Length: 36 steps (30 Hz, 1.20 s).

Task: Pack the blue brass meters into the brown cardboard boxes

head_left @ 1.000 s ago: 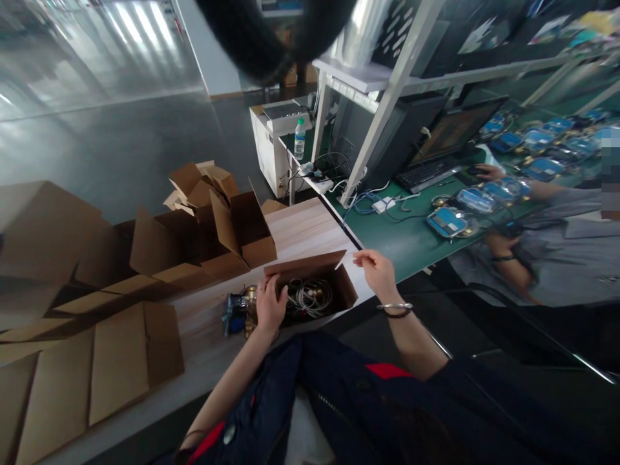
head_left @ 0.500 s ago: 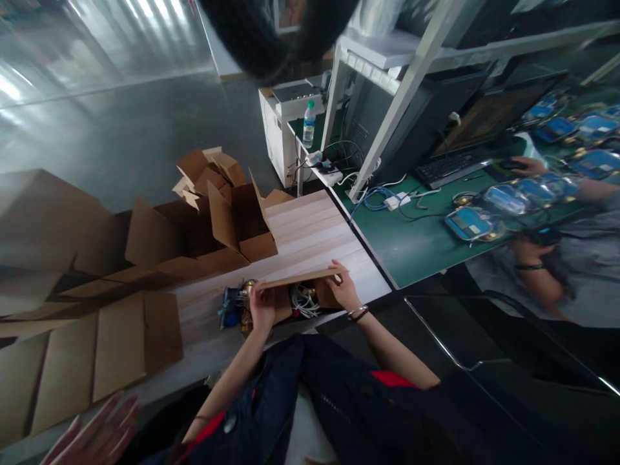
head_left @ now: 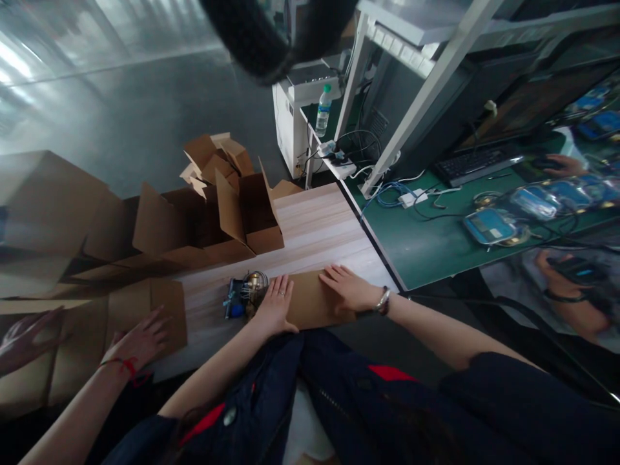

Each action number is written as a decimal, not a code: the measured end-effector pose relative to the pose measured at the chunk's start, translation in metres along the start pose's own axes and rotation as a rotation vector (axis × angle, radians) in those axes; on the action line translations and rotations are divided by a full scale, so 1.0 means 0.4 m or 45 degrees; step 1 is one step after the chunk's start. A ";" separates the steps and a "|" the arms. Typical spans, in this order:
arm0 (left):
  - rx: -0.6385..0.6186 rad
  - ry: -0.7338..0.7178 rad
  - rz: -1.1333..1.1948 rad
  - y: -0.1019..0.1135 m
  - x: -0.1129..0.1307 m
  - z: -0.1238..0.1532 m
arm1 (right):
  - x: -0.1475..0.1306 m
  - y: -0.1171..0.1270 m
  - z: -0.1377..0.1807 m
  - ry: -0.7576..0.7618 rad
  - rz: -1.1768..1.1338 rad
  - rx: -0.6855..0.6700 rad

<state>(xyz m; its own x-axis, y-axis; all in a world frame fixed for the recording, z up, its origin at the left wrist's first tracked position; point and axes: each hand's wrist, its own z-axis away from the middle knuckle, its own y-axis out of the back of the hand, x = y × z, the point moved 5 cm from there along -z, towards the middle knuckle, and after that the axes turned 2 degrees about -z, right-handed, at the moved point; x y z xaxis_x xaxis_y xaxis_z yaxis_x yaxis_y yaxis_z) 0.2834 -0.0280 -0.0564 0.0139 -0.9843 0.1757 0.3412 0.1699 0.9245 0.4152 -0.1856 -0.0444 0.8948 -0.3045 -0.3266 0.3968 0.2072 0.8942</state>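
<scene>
A small cardboard box (head_left: 310, 298) lies in front of me at the near edge of the wood-grain table, its lid down. My left hand (head_left: 277, 305) rests flat on the left end of the lid with fingers spread. On the right end lies my right hand (head_left: 349, 289), palm down and fingers extended. Just left of my left hand sits a brass fitting with a blue part (head_left: 243, 294); my hand partly hides it. What the box holds is covered by the lid.
Open cartons (head_left: 203, 223) line the table's far left side. A co-worker's hands (head_left: 140, 339) touch closed cartons (head_left: 167, 316) at left. Right, a green bench (head_left: 402, 248) carries blue-faced devices (head_left: 491, 226), cables and a keyboard (head_left: 477, 165); another person sits there holding a dark device.
The lid has gone from raised, with white cables showing beneath, to down over the box. Both my hands have changed from gripping its edges to lying flat. The co-worker's hands reached onto the cartons.
</scene>
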 end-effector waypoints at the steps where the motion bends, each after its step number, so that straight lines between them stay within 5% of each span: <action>1: -0.034 0.026 -0.058 -0.011 0.023 -0.005 | -0.021 -0.012 -0.007 -0.020 0.029 -0.034; 7: -0.010 0.185 -0.237 -0.044 0.082 -0.028 | -0.073 -0.046 -0.032 -0.134 0.146 0.001; 15: 0.021 -0.028 -0.144 -0.021 0.061 -0.014 | -0.061 -0.015 -0.020 -0.012 0.036 -0.043; 22: 0.168 -0.178 -0.109 -0.062 0.036 0.022 | -0.070 -0.063 -0.004 0.002 0.053 0.124; 30: 0.116 -0.185 0.134 -0.066 0.019 0.028 | -0.073 -0.106 0.000 0.033 -0.055 0.236; 32: 0.265 -0.035 0.228 -0.047 -0.037 0.043 | -0.060 -0.102 0.005 -0.076 -0.183 0.329; 34: 0.507 0.389 0.264 -0.023 -0.133 0.079 | -0.025 -0.099 0.024 -0.440 -0.377 0.526; 36: 0.569 0.880 0.301 -0.019 -0.227 0.127 | 0.012 -0.122 0.053 -0.870 -0.726 0.602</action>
<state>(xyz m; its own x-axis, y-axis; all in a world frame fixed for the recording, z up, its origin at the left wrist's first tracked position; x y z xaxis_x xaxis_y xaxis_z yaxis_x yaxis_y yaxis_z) 0.2318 0.0625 -0.0623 0.6573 -0.7038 0.2695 -0.1432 0.2344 0.9615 0.3958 -0.2170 -0.0830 0.2287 -0.7415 -0.6308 0.4746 -0.4808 0.7373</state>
